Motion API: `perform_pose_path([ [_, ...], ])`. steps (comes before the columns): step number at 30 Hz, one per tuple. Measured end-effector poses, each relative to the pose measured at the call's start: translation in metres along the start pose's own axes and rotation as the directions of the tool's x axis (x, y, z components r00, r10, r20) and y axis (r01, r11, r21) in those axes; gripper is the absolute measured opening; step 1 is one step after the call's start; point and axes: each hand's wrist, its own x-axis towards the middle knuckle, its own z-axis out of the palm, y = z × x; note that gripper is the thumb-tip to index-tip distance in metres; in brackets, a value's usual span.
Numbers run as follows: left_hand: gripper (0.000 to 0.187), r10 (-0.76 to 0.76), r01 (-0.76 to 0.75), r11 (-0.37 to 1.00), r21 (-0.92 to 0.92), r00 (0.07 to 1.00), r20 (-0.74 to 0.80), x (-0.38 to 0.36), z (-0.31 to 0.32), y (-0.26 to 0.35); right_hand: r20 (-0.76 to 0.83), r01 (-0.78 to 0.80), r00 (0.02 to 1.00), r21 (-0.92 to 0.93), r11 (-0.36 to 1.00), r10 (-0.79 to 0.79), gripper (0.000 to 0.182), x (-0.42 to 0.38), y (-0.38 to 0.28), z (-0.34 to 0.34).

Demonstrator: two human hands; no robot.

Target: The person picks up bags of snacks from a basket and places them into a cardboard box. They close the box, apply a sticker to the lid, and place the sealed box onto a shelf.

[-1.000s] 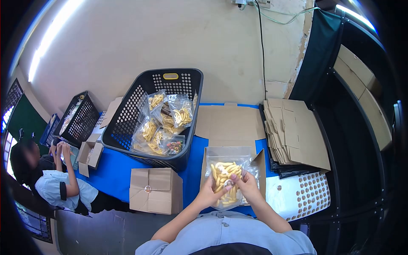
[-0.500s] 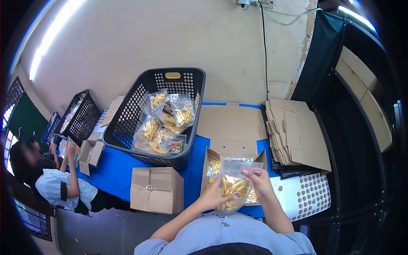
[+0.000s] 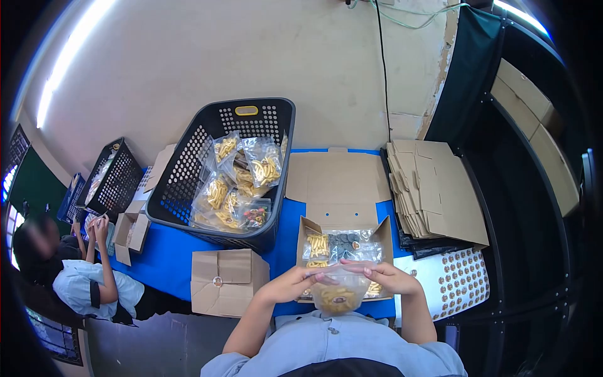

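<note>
Between my two hands hangs a clear zip bag point(image 3: 339, 296) of yellow, finger-shaped pieces, close to my shirt. My left hand point(image 3: 294, 283) pinches its top edge on one side, and my right hand point(image 3: 391, 278) pinches the other side. Just beyond the bag lies an open cardboard box point(image 3: 385, 242) with its lid folded back. Inside are packs of yellow pieces point(image 3: 318, 245) and a clear pack of dark round pieces point(image 3: 345, 242). The front of the box is partly hidden by my hands and the bag.
A black basket point(image 3: 286, 132) holds several filled bags. A closed cardboard box point(image 3: 229, 283) stands to the left. Flattened boxes point(image 3: 440, 188) are stacked at the right, beside a sheet of round stickers point(image 3: 461, 286). A co-worker point(image 3: 94, 283) sits at the far left.
The bag has come down and turned so its top edge runs sideways. My left hand has moved from the bag's side to its top edge. The dark pack now shows.
</note>
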Motion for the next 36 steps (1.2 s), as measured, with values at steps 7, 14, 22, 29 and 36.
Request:
perform_pose_path([
  [7,0.06,-0.07,0.26,0.882,0.392,0.897,-0.437,-0.005,-0.003,0.002,-0.354,0.019,0.934,0.181,0.983,0.048,0.045,0.004,-0.004,0.009],
  [14,0.072,0.39,-0.199,0.892,0.405,0.792,-0.47,0.021,0.046,-0.011,-0.252,0.167,0.929,-0.365,0.916,-0.27,0.042,0.029,-0.012,0.051],
  [22,0.033,0.537,-0.261,0.781,0.567,0.745,-0.397,0.013,0.052,-0.006,-0.639,-0.064,0.739,-0.382,0.922,-0.214,0.082,0.031,-0.012,0.048],
  [29,0.029,0.604,-0.3,0.661,0.688,0.756,-0.251,0.004,0.043,-0.003,-0.5,-0.026,0.859,0.172,0.985,0.11,0.021,0.015,0.008,0.029],
  [36,0.03,0.55,-0.277,0.746,0.606,0.769,-0.326,-0.005,0.019,-0.005,-0.558,0.066,0.83,0.065,0.996,-0.018,0.029,0.002,-0.001,0.004],
])
